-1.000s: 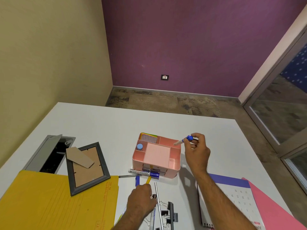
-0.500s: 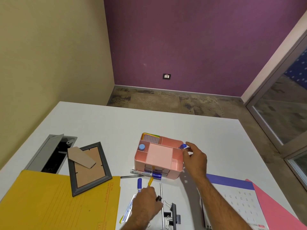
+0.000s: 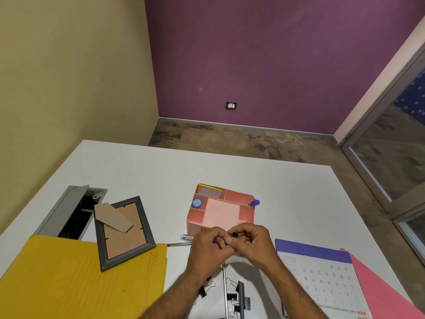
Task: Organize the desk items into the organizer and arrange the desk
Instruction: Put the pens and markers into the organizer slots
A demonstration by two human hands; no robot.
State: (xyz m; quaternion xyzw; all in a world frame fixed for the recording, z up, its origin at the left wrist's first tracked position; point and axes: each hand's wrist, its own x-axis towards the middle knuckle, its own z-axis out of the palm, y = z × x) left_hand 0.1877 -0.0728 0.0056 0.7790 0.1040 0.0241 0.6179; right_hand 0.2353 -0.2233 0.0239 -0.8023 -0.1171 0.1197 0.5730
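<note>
A pink organizer (image 3: 246,197) stands mid-desk. A blue-capped pen (image 3: 254,202) sticks out of its right compartment, a small blue-lidded bottle (image 3: 196,203) sits in its left one, and sticky notes (image 3: 210,191) fill the back left. Just in front of it my left hand (image 3: 208,249) and my right hand (image 3: 254,242) meet over the desk, fingers pinched together on a small dark item (image 3: 234,235) with a purple bit showing; what it is stays unclear. A marker (image 3: 186,237) and a thin pen (image 3: 178,244) lie partly hidden behind my left hand.
A grey photo frame (image 3: 124,233) lies face down on a yellow folder (image 3: 69,284) at the left, beside an open cable hatch (image 3: 71,210). Binder clips (image 3: 236,295) and a metal ruler (image 3: 225,291) lie near the front edge. A calendar (image 3: 322,277) and pink folder (image 3: 386,293) lie at the right.
My right hand left the blue pen in the organizer's right compartment and drew back to meet my left hand, which rose from the desk with a small item.
</note>
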